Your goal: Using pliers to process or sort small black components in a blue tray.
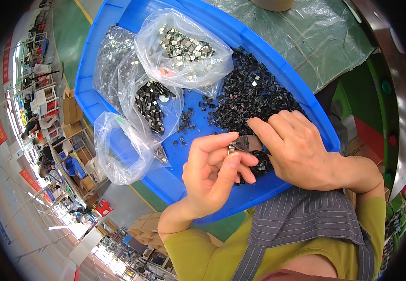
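Observation:
Over the blue tray (pixel 165 185), my left hand (pixel 210 173) pinches a small shiny metal part (pixel 231 149) between thumb and fingers. My right hand (pixel 301 152) is curled close beside it, its fingertips at a dark brown-black piece (pixel 247 142) that touches the metal part. What exactly the right fingers grip is partly hidden. Below and beyond both hands spreads a heap of small black parts (pixel 254 89). One clear plastic bag (pixel 184 70) holds many small silvery square pieces (pixel 184 46). Another bag, left of the heap, contains black and silver blocks (pixel 150 105).
A third clear bag (pixel 123 154) hangs over the tray's left rim. Transparent sheeting (pixel 311 37) covers the green surface beyond the tray, where a round brown object (pixel 273 3) stands. Cardboard boxes (pixel 146 229), shelving and people are on the left of the workshop.

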A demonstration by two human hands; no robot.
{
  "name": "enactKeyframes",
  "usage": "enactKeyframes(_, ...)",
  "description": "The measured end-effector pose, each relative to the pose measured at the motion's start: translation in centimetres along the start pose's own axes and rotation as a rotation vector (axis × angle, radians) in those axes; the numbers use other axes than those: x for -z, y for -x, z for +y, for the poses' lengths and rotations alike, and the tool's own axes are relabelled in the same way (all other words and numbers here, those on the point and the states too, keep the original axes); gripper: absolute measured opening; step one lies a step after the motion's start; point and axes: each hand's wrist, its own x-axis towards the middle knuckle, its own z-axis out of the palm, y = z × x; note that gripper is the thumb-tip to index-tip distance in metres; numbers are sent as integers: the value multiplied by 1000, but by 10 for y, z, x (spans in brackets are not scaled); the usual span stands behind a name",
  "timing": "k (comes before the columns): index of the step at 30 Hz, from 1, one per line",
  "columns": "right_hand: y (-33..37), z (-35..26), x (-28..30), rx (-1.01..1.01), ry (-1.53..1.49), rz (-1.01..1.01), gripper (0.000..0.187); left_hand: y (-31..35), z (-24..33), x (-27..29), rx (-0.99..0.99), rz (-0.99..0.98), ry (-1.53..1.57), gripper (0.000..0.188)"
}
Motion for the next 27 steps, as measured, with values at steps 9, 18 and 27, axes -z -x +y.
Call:
enactKeyframes(9, 3, 2, 5, -65, -277, -197, 29, -3, 4, 2, 42, -26, 28, 26)
enactKeyframes(18, -4, 4, 17, -126, -572, -396, 25, -4, 7, 6, 102, -72, 132, 25)
enactKeyframes(27, -2, 2, 7, -47, -268, -153, 37, -2, 7, 6, 145, -36, 254, 26)
